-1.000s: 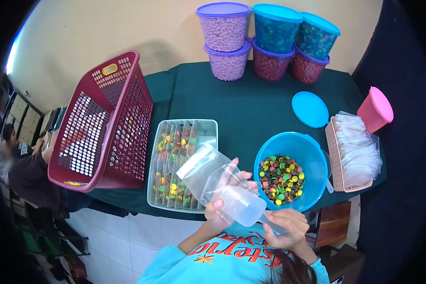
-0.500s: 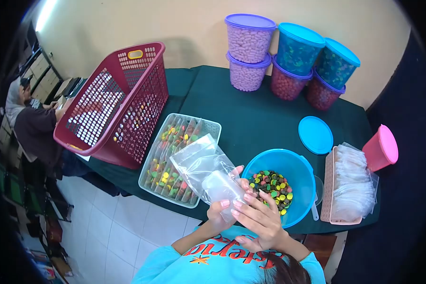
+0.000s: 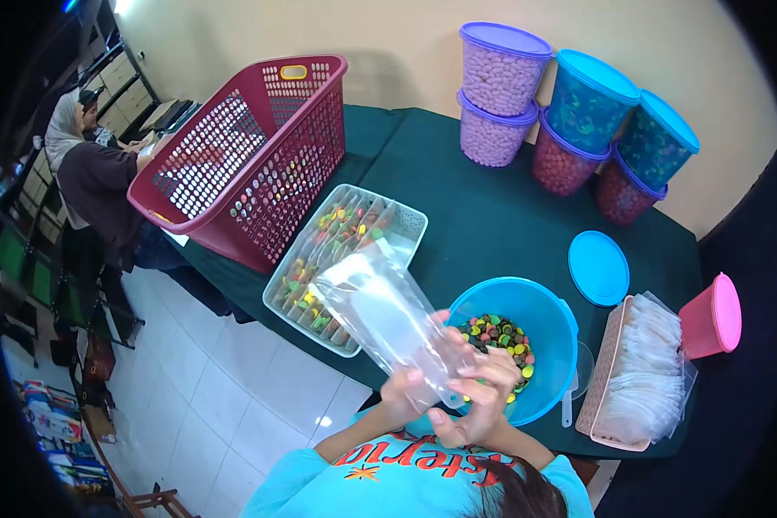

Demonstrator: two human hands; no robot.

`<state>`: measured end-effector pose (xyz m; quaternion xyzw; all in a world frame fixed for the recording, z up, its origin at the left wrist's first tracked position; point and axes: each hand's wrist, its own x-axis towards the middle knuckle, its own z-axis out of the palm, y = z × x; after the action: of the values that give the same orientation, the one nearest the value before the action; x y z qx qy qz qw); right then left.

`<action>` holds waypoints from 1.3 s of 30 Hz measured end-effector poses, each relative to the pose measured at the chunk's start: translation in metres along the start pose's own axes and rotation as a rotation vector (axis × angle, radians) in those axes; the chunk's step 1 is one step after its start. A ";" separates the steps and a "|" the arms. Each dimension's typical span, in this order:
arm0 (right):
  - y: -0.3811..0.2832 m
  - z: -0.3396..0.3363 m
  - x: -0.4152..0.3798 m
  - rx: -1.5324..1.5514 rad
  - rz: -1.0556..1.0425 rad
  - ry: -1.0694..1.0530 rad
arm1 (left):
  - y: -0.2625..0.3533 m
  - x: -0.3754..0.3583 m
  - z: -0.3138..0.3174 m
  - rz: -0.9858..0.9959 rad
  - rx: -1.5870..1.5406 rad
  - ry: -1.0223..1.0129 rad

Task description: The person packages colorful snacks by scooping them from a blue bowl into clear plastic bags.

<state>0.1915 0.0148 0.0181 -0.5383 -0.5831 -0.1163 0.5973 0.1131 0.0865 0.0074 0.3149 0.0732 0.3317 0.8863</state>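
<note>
A clear plastic bag (image 3: 380,306) is held up in front of me, slanting over the table edge. My left hand (image 3: 403,390) grips its lower part, thumb in front and fingertips showing at the far side. My right hand (image 3: 483,388) has its fingers closed on the bag's lower right end. Just beyond that hand is a blue bowl (image 3: 554,332) of colourful round candies (image 3: 520,352). The bag's upper end overlaps a white basket (image 3: 413,226) filled with upright clear packets (image 3: 341,229) of similar candies.
A maroon laundry basket (image 3: 315,129) stands at the left. Stacked tubs (image 3: 502,82) line the wall. At the right are a blue lid (image 3: 598,268), a white-handled scoop (image 3: 567,407), a pink basket (image 3: 584,425) of plastic bags and a pink tub (image 3: 708,319). Another person (image 3: 104,181) works beyond.
The bag looks flatter and longer now. My right fingers have shifted from lying across its middle to pinching near its lower end. The view has turned slightly left.
</note>
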 end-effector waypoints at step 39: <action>-0.016 -0.037 -0.043 0.441 0.872 0.626 | 0.060 0.055 -0.061 -0.238 0.307 -0.241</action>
<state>0.1875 -0.0412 0.0001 -0.5316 -0.1138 0.1109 0.8320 0.1019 0.1875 0.0001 0.4727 0.0530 0.1697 0.8631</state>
